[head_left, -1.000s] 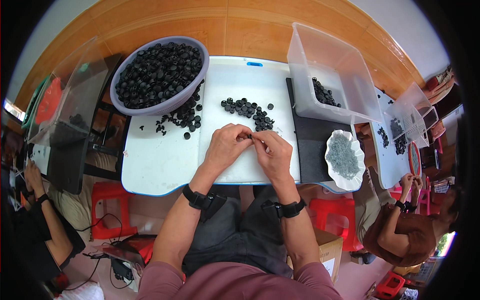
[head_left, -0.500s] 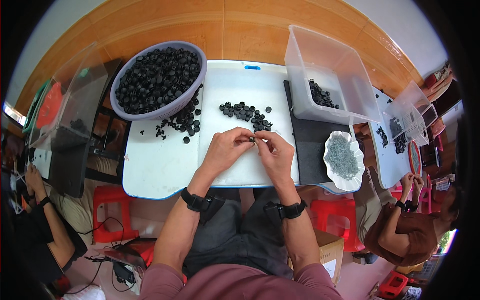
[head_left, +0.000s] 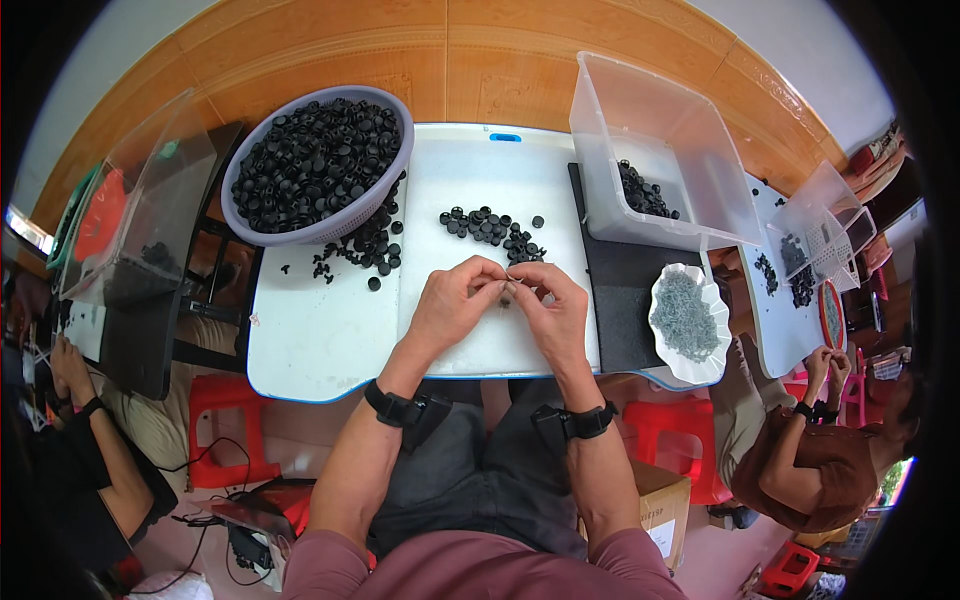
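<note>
Honestly, that little dark bit (head_left: pixel 505 301) just below the fingertips could drop onto the table (head_left: pixel 320 345) or get lost among the black caps (head_left: pixel 487 226) just beyond, if the grip is loose or slips (tiny thing, hardly anything to pinch). Left hand (head_left: pixel 452 300) and right hand (head_left: pixel 550 308) nearly meet, thumb and index of each almost closed, but it's too blurry to tell which, if either, has hold of it.

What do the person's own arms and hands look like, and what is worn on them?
The left hand and right hand are bare, without gloves. Each wrist wears a black strap with a dark, boxy module. The sleeves are short and maroon.
</note>
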